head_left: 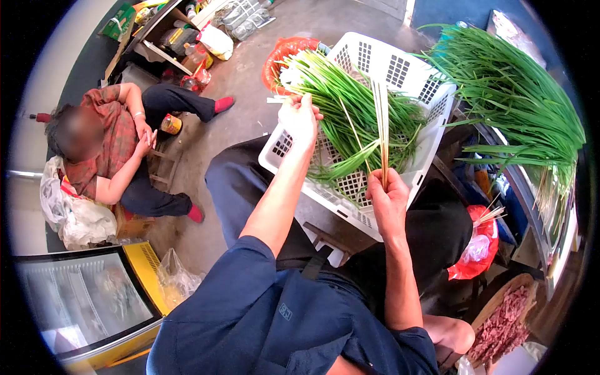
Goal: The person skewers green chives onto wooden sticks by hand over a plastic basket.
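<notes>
A white plastic basket with square holes rests in front of me, holding long green stalks with pale ends at its upper left. Over the basket's left side, my left hand is raised beside the stalks, its fingers bent; whether anything is between them is too small to tell. My right hand is closed around the lower ends of several thin straw-coloured strips that point up over the basket. One thin strip leans apart from the others.
A large pile of green stalks lies on a stand at the right. A person sits on the left, near a glass-topped yellow cabinet. Red bags lie behind the basket; a round tray holds reddish pieces at lower right.
</notes>
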The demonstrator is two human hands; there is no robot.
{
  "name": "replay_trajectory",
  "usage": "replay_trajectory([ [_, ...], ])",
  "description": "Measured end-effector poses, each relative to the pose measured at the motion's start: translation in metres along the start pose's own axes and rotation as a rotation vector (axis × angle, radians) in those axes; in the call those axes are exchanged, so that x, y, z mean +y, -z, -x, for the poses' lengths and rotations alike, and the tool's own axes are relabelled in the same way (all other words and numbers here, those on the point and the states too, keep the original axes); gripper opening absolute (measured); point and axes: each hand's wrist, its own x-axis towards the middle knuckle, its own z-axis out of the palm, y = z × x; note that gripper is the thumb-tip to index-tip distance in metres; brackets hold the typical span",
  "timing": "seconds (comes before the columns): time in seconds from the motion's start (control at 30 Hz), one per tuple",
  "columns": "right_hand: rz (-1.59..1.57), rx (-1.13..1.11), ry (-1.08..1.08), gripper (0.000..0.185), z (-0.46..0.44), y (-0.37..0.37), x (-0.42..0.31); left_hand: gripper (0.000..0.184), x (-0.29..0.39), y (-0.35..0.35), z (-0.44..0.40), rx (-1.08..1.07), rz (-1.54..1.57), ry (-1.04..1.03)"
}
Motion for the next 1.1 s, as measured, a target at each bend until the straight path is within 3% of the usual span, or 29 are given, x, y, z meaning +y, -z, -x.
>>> replay_trajectory([
  [0.17,-0.007,-0.024,-0.036,0.01,0.002,0.0,-0.005,0.012,0.005,-0.002,0.004,-0.015,0.12,0.025],
  [0.3,-0.007,-0.015,-0.043,0.009,0.003,0.0,-0.007,0.008,0.018,0.007,0.003,-0.151,0.1,-0.254],
  [0.43,0.032,-0.001,-0.016,0.008,0.003,-0.001,-0.005,0.008,0.076,0.01,0.003,-0.284,0.419,-0.341],
  [0.57,0.013,-0.021,0.018,0.009,0.003,-0.001,-0.003,0.007,0.104,0.018,0.002,-0.32,0.337,-0.338],
  [0.63,0.013,-0.032,0.036,0.009,0.004,-0.002,-0.002,0.01,0.101,0.02,0.006,-0.355,0.192,-0.197],
  [0.7,-0.014,-0.061,0.039,0.01,0.005,-0.002,-0.001,0.009,0.087,0.026,0.011,-0.498,0.235,-0.084],
  [0.8,-0.022,-0.081,0.043,0.011,0.006,-0.003,0.002,0.008,0.075,0.026,0.027,-0.551,0.305,0.062],
  [0.93,-0.024,-0.091,0.043,0.011,0.007,-0.004,0.0,0.006,0.065,0.028,0.031,-0.655,0.379,0.093],
  [1.1,0.001,-0.102,0.027,0.011,0.008,-0.004,-0.005,0.011,0.066,0.026,0.037,-0.61,0.436,0.128],
])
